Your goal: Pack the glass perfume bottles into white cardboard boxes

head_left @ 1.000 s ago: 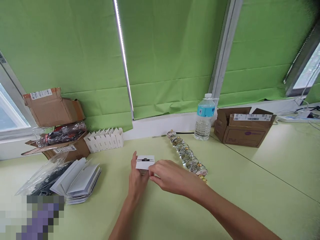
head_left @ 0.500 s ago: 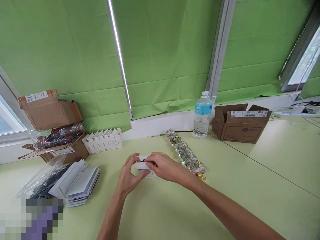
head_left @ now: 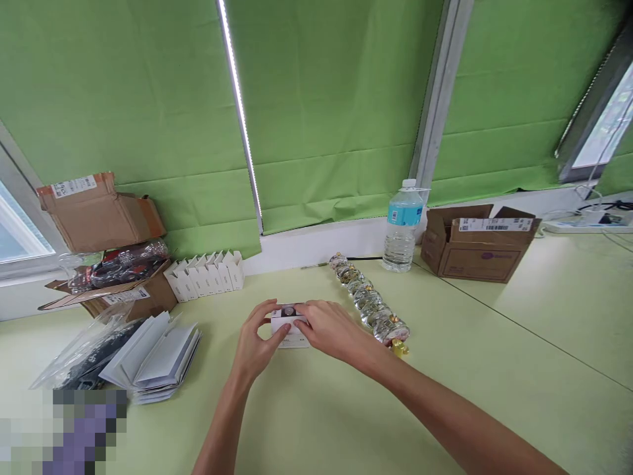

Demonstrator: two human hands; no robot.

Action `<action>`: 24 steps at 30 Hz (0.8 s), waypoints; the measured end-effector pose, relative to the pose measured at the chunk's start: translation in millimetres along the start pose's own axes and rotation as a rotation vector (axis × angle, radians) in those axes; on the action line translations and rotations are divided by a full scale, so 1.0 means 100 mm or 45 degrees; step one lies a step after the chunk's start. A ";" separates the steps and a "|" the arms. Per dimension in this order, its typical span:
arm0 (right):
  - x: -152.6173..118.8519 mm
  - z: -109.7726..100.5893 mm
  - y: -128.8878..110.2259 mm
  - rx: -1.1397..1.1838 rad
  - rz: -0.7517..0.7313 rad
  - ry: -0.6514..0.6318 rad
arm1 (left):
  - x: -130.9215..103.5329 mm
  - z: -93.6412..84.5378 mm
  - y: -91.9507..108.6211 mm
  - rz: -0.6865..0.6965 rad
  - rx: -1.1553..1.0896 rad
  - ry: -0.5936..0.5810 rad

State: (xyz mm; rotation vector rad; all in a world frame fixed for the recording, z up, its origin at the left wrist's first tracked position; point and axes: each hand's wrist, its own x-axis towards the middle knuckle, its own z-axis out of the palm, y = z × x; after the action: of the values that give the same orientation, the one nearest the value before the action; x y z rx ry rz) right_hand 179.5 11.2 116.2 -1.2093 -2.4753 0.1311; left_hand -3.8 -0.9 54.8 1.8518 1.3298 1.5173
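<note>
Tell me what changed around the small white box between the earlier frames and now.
The left hand has shifted its grip, thumb now across the front of the small white box. The right hand moved from its front right corner to its top edge. More dark top shows. The water bottle stayed put.

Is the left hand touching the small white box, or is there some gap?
Touching: the head view shows the left hand with its thumb lying against the front of the small white box.

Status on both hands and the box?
Left hand, right hand: both on small white box. Box on table. Nothing between hands and box.
</note>
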 end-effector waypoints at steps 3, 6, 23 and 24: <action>0.05 0.05 0.04 0.069 0.070 0.040 | 0.00 -0.02 0.03 -0.062 -0.042 -0.060; 0.10 0.11 0.11 0.129 0.076 0.047 | 0.01 -0.03 0.05 -0.161 -0.104 -0.104; 0.22 0.07 0.37 0.112 0.191 0.072 | 0.03 0.05 0.09 -0.469 -0.437 -0.034; 0.22 0.07 0.37 0.126 0.209 0.061 | 0.04 0.06 0.11 -0.494 -0.422 0.011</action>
State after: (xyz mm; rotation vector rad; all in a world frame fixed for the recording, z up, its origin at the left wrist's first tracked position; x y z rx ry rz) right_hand 192.3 51.8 107.3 -1.3554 -2.2987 0.2622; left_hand 5.4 -1.1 63.4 1.2994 1.2604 1.4331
